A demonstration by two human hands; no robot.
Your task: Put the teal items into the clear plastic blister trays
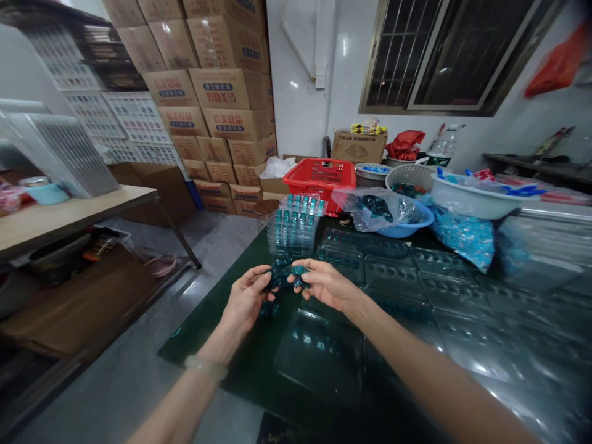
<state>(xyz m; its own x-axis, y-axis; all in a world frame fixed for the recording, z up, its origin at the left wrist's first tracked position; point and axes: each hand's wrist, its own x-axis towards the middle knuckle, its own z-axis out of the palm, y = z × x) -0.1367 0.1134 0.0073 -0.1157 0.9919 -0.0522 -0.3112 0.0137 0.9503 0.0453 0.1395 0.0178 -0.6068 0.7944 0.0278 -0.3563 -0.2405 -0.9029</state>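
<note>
The left hand (245, 300) has thumb and fingers pinched on small dark pieces (279, 276); the right hand (330, 287) has its fingertips closed round a shiny teal piece (300, 275); both sets of pieces are between the hands, above the near left part of the table. The grip looks light and the pieces look smooth, so one could slip and drop, perhaps among the loose pieces (272, 308) just below; the forearms reach low over the clear trays (321, 357), and a sleeve-height brush might shift them; the stack of filled trays (292, 237) stands near the left edge, so a knock could tip it.

The table (208, 339) is dark green and glossy, with trays spread across its right side; a red basket (319, 179) and a blue basin (423, 223) stand at the back; brown cartons (226, 92) rise behind, beside a barred window (456, 55).
</note>
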